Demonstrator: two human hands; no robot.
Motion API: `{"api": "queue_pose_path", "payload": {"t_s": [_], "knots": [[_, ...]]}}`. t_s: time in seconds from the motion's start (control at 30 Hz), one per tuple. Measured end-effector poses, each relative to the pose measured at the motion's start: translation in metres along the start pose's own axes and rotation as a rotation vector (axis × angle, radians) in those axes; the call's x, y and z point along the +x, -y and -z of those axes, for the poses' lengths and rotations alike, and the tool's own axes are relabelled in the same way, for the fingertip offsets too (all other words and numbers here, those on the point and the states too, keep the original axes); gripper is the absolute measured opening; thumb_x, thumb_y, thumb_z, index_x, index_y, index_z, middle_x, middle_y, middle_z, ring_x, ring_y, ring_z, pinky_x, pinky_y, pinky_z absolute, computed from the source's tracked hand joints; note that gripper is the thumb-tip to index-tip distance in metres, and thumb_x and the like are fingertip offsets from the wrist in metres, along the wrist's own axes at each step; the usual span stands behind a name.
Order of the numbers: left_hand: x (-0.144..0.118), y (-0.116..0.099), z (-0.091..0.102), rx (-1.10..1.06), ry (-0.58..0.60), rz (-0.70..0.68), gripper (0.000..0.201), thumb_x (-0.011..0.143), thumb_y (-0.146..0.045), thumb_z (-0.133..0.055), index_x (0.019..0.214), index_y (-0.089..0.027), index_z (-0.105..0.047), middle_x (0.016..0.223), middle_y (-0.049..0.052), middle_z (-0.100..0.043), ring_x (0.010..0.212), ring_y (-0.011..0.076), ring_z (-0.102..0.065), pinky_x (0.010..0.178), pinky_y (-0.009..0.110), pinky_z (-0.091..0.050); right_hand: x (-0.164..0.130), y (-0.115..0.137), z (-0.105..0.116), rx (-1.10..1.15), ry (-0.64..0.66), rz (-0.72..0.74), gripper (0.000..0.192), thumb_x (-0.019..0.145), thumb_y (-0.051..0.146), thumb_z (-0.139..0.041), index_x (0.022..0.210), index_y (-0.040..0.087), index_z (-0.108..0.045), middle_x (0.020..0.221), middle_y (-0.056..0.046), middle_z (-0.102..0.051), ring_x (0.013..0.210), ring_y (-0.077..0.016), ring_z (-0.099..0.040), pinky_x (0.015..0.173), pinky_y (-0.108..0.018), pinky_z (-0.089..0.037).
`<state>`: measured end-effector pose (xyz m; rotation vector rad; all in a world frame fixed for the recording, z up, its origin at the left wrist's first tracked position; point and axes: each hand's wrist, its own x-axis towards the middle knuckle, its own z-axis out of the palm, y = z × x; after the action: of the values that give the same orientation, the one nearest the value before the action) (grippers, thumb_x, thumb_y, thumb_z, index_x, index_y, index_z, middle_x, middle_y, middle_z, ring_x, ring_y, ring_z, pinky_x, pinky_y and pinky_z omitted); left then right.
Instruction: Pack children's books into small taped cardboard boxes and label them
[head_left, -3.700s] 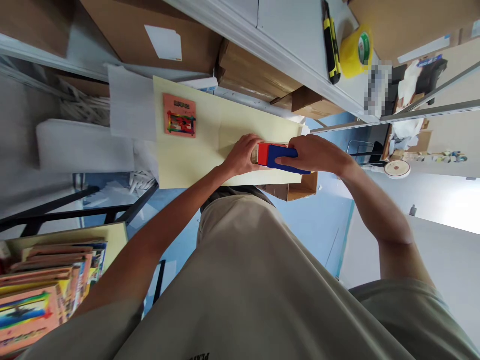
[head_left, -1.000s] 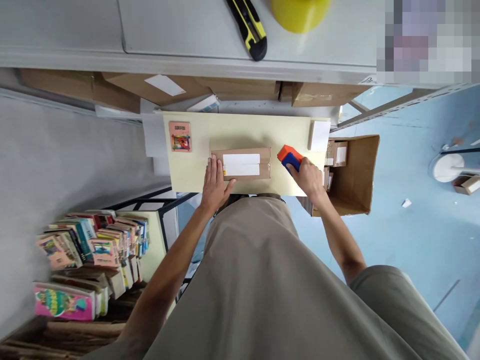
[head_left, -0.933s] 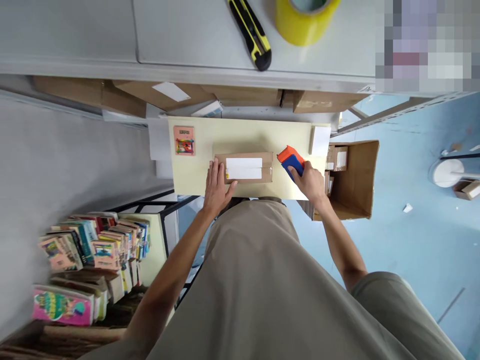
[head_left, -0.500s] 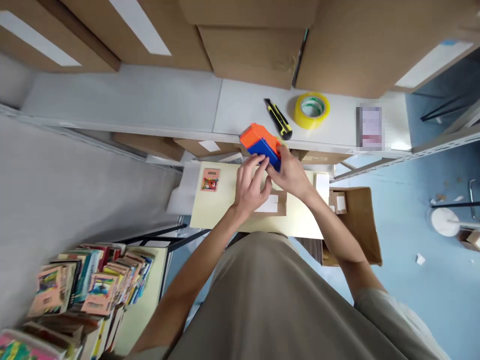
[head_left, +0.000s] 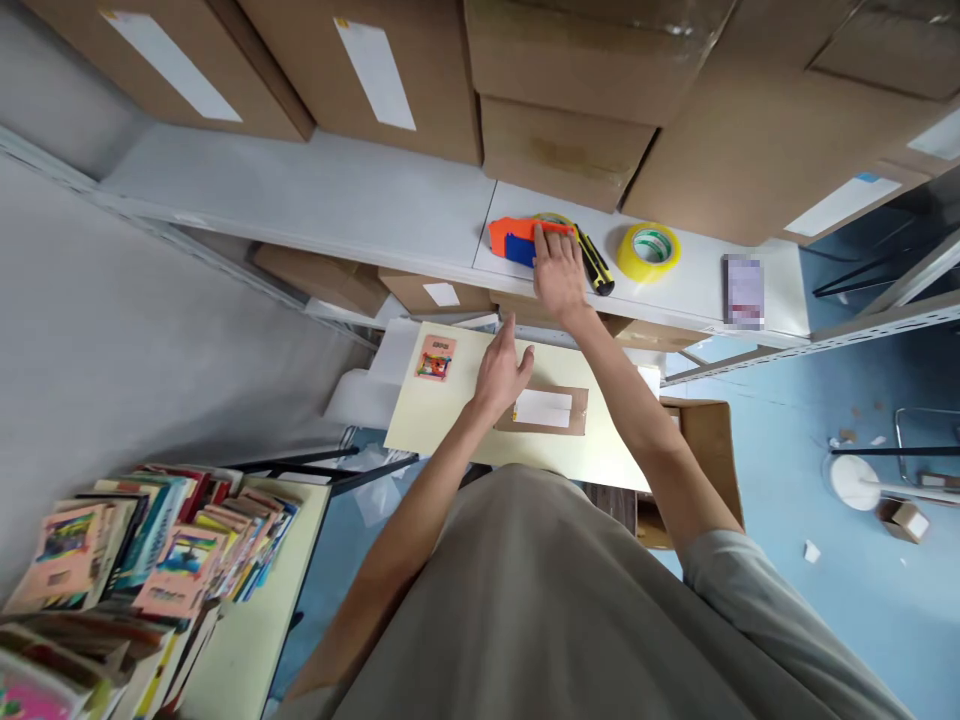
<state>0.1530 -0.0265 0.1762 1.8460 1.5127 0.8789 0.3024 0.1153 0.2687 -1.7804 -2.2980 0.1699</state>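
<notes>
My right hand (head_left: 559, 272) reaches up to the grey shelf (head_left: 360, 205) and lies on the orange and blue tape dispenser (head_left: 516, 240), which rests on the shelf beside a yellow and black utility knife (head_left: 598, 265). My left hand (head_left: 501, 372) hovers open, fingers apart, over the left end of a small brown parcel (head_left: 549, 409) with a white label. The parcel lies flat on the pale yellow table (head_left: 442, 420).
A yellow tape roll (head_left: 648, 251) sits on the shelf right of the knife. Large cardboard boxes (head_left: 555, 140) stand behind. A small picture card (head_left: 436, 357) lies on the table's left. Stacked books (head_left: 142, 560) fill the lower left; an open carton (head_left: 712, 450) stands at the table's right.
My right hand has carried the tape dispenser from above the parcel up to the shelf and set it down. My left hand has let go of the dispenser and dropped toward the parcel.
</notes>
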Motion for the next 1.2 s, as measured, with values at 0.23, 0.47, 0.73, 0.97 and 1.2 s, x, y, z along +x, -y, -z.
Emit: {"api": "queue_pose_path", "payload": {"t_s": [0.23,0.47,0.73,0.97,1.2], "knots": [[-0.101,0.083,-0.01,-0.042,-0.043,0.371,0.066,0.114,-0.055,-0.057,0.17,-0.019,-0.054,0.169,0.021,-0.067,0.157,0.0347,-0.067,0.131,0.057,-0.056,-0.172,-0.04,-0.035,0.141,-0.018,-0.25,0.08,0.122,0.06,-0.028,0.191,0.021,-0.019,0.191,-0.023,-0.035,0.178,-0.0452,-0.033,0.136,-0.073,-0.039],[-0.132,0.067,-0.041,-0.014,0.127,0.445,0.066,0.113,-0.066,-0.058,0.156,-0.018,-0.067,0.152,0.021,-0.079,0.139,0.0394,-0.079,0.119,0.052,-0.063,-0.297,-0.009,-0.11,0.361,0.167,-0.688,0.091,0.12,0.064,-0.025,0.186,0.001,-0.02,0.185,-0.035,-0.04,0.176,-0.0394,-0.043,0.136,-0.059,-0.046],[-0.107,0.056,-0.058,0.261,0.234,0.627,0.063,0.116,-0.071,-0.052,0.128,-0.016,-0.08,0.124,0.026,-0.086,0.125,0.046,-0.082,0.104,0.048,-0.061,-0.29,-0.006,-0.133,0.362,0.172,-0.829,0.102,0.115,0.066,-0.051,0.183,-0.004,-0.023,0.178,-0.037,-0.05,0.165,-0.042,-0.057,0.127,-0.05,-0.052],[-0.114,0.084,-0.061,0.143,0.137,0.56,0.076,0.122,-0.071,-0.026,0.107,-0.023,-0.083,0.099,0.015,-0.085,0.104,0.0354,-0.081,0.091,0.039,-0.057,-0.309,-0.044,-0.142,0.587,0.119,-0.791,0.075,0.123,0.056,-0.023,0.173,0.012,-0.057,0.145,-0.023,-0.082,0.129,-0.0348,-0.08,0.101,-0.039,-0.061],[-0.114,0.097,-0.039,-0.08,-0.032,0.18,0.068,0.12,-0.075,-0.035,0.126,-0.022,-0.077,0.122,0.017,-0.076,0.119,0.0297,-0.072,0.103,0.039,-0.062,-0.329,-0.065,-0.123,0.772,-0.254,-0.538,0.067,0.116,0.073,-0.052,0.148,0.023,-0.081,0.145,-0.02,-0.076,0.135,-0.0347,-0.072,0.111,-0.052,-0.065]]}}
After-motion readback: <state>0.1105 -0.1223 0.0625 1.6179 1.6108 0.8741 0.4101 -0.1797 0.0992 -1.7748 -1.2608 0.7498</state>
